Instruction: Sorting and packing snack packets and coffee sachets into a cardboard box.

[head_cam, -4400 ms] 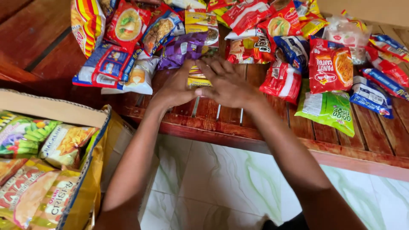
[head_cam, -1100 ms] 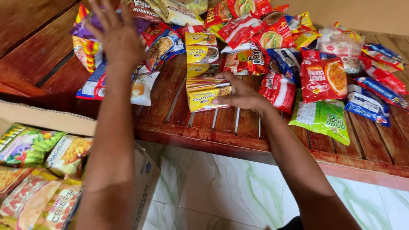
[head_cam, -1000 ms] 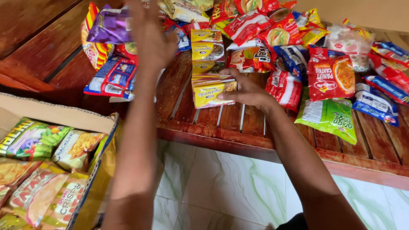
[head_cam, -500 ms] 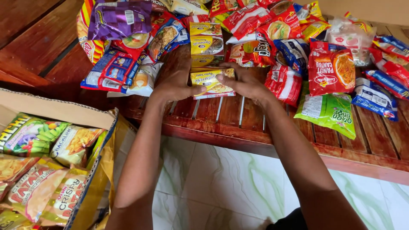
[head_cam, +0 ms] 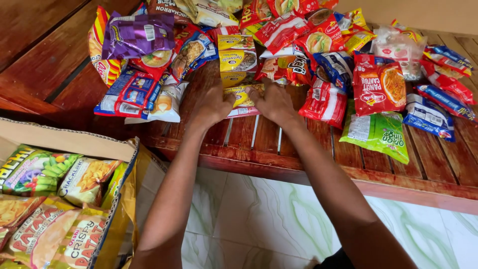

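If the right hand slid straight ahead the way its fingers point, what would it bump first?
Probably the flat yellow packet its fingertips already touch. Beyond it stand the stacked yellow boxes. The right hand points up and slightly left; depth is unclear.

Likely a small shop or home stockroom: snack packets heaped across a slatted wooden bench, an open carton of chip bags at its left edge, tiled floor.

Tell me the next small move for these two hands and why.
Probably close both hands on the yellow packets and lift them together: the left hand and right hand already flank the short stack on the wooden table.
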